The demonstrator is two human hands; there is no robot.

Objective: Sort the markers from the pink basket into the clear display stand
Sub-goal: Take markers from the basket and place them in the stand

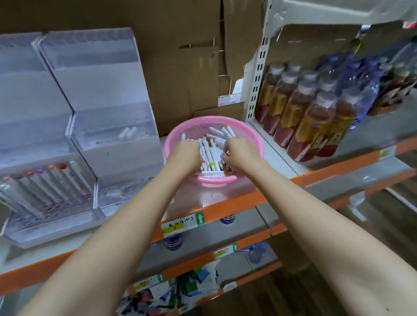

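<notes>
While picking white markers (211, 155) from round pink plastic basket (255, 140): left hand (185, 154), right hand (239, 154) curled, grip untellable; next, lift to clear acrylic stand (105, 90).

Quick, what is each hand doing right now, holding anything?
Left hand: curled down among the markers in the pink basket; a grip cannot be told.
Right hand: likewise curled among them; grip cannot be told.

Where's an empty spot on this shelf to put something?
Bare shelf lies between the basket and the orange edge, plus a strip between basket and bottles. Crowded: the basket, full of markers, and the front row of the left stand.
</notes>
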